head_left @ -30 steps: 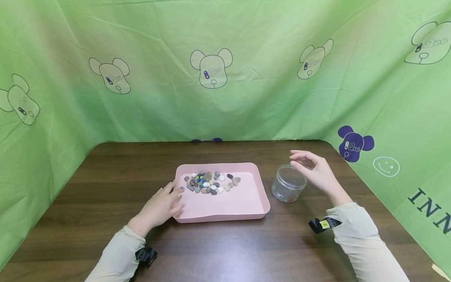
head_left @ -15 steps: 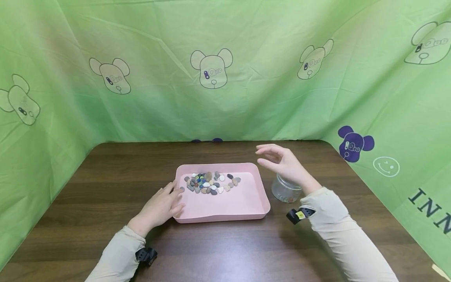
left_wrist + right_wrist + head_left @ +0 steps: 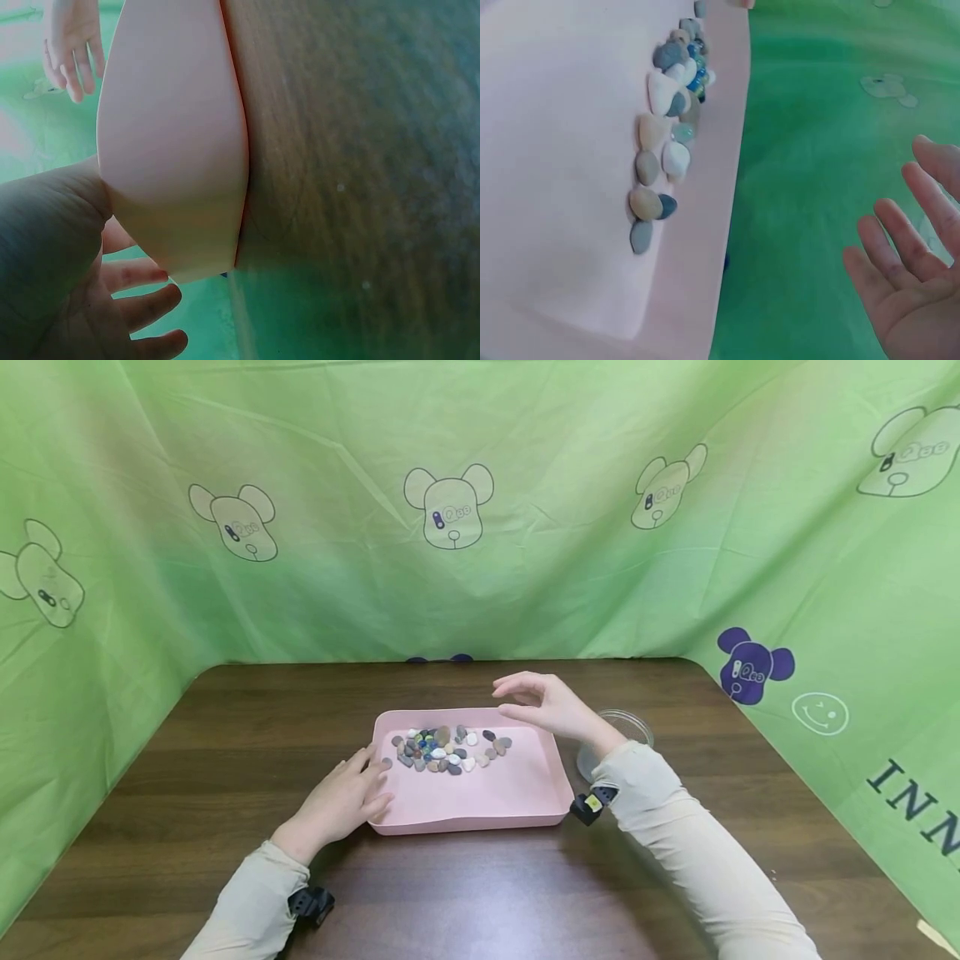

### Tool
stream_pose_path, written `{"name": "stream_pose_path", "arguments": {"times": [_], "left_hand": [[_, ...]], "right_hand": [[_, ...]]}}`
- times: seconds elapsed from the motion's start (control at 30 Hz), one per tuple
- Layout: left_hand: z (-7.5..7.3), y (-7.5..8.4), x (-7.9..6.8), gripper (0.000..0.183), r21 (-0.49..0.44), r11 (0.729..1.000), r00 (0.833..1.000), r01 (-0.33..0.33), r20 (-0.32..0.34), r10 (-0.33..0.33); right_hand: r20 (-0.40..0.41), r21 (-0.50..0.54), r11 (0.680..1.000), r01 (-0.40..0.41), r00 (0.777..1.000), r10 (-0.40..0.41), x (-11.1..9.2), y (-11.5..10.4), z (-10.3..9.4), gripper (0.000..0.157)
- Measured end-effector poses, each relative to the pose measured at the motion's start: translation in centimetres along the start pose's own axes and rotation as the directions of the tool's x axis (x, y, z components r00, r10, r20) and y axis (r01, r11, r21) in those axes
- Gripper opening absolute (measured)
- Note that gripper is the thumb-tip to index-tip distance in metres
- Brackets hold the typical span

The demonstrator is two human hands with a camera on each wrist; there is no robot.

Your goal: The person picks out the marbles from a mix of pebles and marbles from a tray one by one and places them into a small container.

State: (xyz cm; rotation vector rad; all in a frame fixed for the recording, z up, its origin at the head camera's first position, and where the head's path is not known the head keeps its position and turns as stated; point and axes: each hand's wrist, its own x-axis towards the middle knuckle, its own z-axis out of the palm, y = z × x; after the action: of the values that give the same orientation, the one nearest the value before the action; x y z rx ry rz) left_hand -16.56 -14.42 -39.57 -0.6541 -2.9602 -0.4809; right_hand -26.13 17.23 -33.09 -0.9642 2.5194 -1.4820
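My left hand point(image 3: 335, 802) rests at the left rim of a pink tray point(image 3: 517, 793), fingers loosely spread. In the left wrist view, its thumb reaches over the tray's wall point(image 3: 172, 97). Inside the tray, pebbles point(image 3: 469, 764) in grey, white and tan lie with blue and green glass marbles point(image 3: 697, 75) along the far side. My right hand point(image 3: 551, 703) hovers above the tray's far right corner, empty, its fingers slightly bent and apart. Partly behind the right wrist stands a clear round jar point(image 3: 637, 727), lidless; its lower part is hidden.
A dark wooden table point(image 3: 247, 735) carries the tray and jar. Behind and around it hangs a green cloth point(image 3: 315, 585) printed with bear heads. Each sleeved forearm has a black wrist camera point(image 3: 311, 905). The right forearm crosses in front of the jar.
My right hand has moved left from above the jar to over the tray's far right corner. The left hand, tray and pebbles have stayed put.
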Motion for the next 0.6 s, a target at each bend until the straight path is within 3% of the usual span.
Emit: {"name": "stream_pose_path", "arguments": {"times": [0.3, 0.6], "left_hand": [[0.0, 0.1, 0.0, 0.046, -0.001, 1.000, 1.000, 0.000, -0.009, 0.000], [0.2, -0.1, 0.1, 0.046, 0.004, 1.000, 1.000, 0.013, 0.000, -0.013]], "right_hand": [[0.101, 0.017, 1.000, -0.007, 0.995, 0.006, 1.7, 1.0, 1.3, 0.028], [0.184, -0.043, 0.998, -0.041, 0.982, 0.048, 3.0, 2.2, 2.5, 0.026]]}}
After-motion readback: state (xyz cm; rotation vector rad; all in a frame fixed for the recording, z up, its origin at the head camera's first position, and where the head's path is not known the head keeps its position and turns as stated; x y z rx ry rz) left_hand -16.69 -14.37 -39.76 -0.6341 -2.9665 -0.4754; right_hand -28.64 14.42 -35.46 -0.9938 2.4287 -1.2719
